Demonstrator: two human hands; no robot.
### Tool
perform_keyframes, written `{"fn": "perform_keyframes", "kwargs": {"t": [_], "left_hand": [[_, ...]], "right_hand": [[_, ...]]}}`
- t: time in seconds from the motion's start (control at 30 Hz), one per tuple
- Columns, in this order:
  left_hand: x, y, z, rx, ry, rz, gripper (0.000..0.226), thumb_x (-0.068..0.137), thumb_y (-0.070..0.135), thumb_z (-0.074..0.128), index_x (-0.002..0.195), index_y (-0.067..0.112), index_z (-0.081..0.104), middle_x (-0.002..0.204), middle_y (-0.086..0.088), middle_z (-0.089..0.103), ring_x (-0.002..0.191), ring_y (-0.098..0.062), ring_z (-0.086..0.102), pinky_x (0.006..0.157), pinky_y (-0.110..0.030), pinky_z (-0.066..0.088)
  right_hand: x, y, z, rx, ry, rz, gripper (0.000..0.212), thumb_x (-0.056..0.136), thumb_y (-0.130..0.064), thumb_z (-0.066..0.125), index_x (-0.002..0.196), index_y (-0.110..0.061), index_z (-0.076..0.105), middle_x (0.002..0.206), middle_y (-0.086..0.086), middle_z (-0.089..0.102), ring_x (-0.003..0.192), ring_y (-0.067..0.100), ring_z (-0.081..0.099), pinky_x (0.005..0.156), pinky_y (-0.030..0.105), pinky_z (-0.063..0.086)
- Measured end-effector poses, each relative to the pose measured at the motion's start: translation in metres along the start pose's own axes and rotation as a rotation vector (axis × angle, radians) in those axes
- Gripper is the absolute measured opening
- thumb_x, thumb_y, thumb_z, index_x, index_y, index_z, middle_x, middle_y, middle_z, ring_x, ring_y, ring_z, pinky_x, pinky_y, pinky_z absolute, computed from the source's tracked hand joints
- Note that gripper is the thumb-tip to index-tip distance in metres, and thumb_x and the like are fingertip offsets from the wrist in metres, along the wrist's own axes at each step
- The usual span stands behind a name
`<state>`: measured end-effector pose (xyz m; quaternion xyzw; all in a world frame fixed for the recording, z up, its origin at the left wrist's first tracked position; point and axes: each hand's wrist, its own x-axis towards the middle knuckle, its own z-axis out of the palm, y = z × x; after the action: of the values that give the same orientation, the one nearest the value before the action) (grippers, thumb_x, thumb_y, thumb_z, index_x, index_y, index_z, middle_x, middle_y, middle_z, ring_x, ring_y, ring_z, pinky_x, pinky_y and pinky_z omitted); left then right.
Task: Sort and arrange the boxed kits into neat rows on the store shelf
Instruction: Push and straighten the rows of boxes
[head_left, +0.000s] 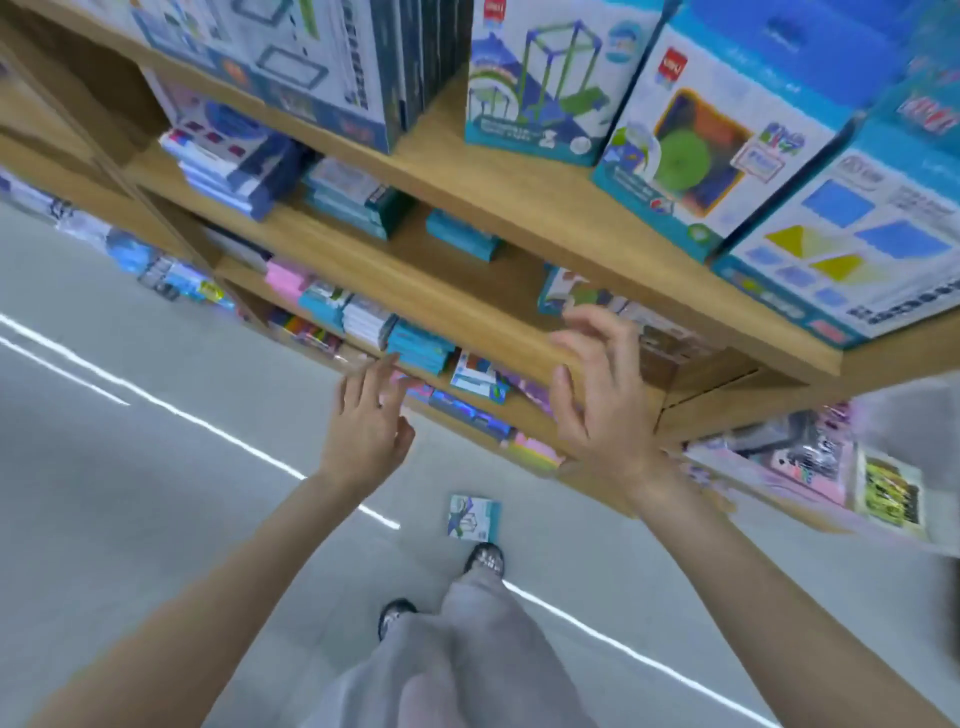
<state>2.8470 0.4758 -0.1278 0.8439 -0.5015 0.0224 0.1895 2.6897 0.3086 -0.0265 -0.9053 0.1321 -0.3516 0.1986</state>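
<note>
Top shelf (519, 208): I see tall kits (685, 140) standing face out in a row along it, edges roughly level; to my eye this tier is done or close to it.
Middle shelf (441, 306): flat teal boxes (457, 240) and blue stacks (228, 171) lie in separate piles with gaps between them; I judge this row only part sorted.
Lower shelf (519, 423): a teal stack (418, 349), white packs and pink ones sit mixed and at odd angles; this is the untidiest tier I can see.
Floor box (474, 518): one small kit lies flat on the floor just ahead of my shoe (485, 558), well apart from the shelves; it has to be picked up and placed.
Progress: I would put it at roughly the middle, with the lower rows and the floor box left.
Left hand (371, 418): raised palm away from me, fingers loosely spread and nearly straight, tips near the teal stack; it holds nothing, and I cannot tell if it touches the stack.
Right hand (602, 395): raised at the middle shelf's front edge, fingers apart and slightly curled, holding nothing; the picture is blurred, so contact with the edge is unclear.
</note>
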Motion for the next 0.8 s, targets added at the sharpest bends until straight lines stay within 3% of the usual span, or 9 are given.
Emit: {"fn": "perform_keyframes", "kwargs": {"t": [0.1,0.3,0.43,0.5,0.57,0.7,0.8], "left_hand": [[-0.045,-0.021,0.04,0.006,-0.149,-0.131,0.044,0.062,0.01,0.047,0.105,0.007,0.052,0.121,-0.021,0.055,0.098,-0.038,0.052,0.082,-0.045,0.039],[-0.112,-0.05,0.145,-0.073,-0.396,-0.299,0.046,0.064,0.016,0.041,0.103,0.003,0.06,0.111,-0.021,0.06,0.088,-0.04,0.061,0.077,-0.046,0.046],[-0.151,-0.065,0.258,-0.131,-0.554,-0.379,0.053,0.078,0.007,0.053,0.13,0.005,0.044,0.127,-0.015,0.049,0.11,-0.035,0.052,0.097,-0.042,0.031],[-0.175,-0.076,0.325,-0.123,-0.62,-0.414,0.057,0.081,0.009,0.052,0.136,0.009,0.036,0.131,-0.012,0.046,0.113,-0.031,0.049,0.1,-0.04,0.028],[-0.201,-0.087,0.39,-0.142,-0.643,-0.446,0.057,0.081,0.009,0.052,0.136,0.009,0.035,0.127,-0.012,0.047,0.108,-0.031,0.053,0.098,-0.039,0.029],[-0.248,-0.11,0.492,-0.182,-0.627,-0.439,0.058,0.082,0.009,0.053,0.137,0.009,0.034,0.122,-0.012,0.049,0.105,-0.029,0.055,0.097,-0.039,0.03],[-0.268,-0.13,0.543,-0.148,-0.656,-0.427,0.059,0.086,0.011,0.051,0.14,0.014,0.028,0.125,-0.011,0.046,0.107,-0.028,0.05,0.1,-0.04,0.03]], "right_hand": [[-0.057,0.009,0.045,0.039,-0.128,0.123,0.022,0.088,-0.009,0.044,0.109,-0.005,0.049,0.117,0.007,0.04,0.108,0.022,0.046,0.097,0.027,0.037],[-0.197,0.066,0.168,0.055,-0.574,0.447,0.035,0.083,-0.017,0.043,0.111,0.002,0.052,0.111,0.021,0.051,0.109,0.025,0.044,0.1,0.026,0.031],[-0.297,0.123,0.263,0.027,-0.771,0.697,0.051,0.079,-0.021,0.063,0.124,-0.004,0.044,0.127,0.015,0.046,0.116,0.029,0.041,0.098,0.039,0.036],[-0.353,0.158,0.314,0.029,-0.868,0.778,0.068,0.074,-0.025,0.072,0.13,-0.004,0.039,0.132,0.014,0.045,0.121,0.031,0.04,0.099,0.038,0.032],[-0.41,0.197,0.363,-0.01,-1.011,0.747,0.089,0.069,-0.035,0.077,0.138,-0.004,0.029,0.141,0.014,0.037,0.131,0.031,0.033,0.104,0.036,0.026],[-0.505,0.269,0.442,-0.281,-1.385,0.582,0.12,0.066,-0.057,0.071,0.146,-0.018,-0.01,0.154,0.016,-0.013,0.143,0.034,-0.007,0.114,0.049,0.003],[-0.545,0.308,0.483,-0.405,-1.414,0.473,0.125,0.065,-0.056,0.072,0.144,-0.02,-0.018,0.152,0.019,-0.02,0.141,0.04,-0.014,0.112,0.056,-0.001]]}}
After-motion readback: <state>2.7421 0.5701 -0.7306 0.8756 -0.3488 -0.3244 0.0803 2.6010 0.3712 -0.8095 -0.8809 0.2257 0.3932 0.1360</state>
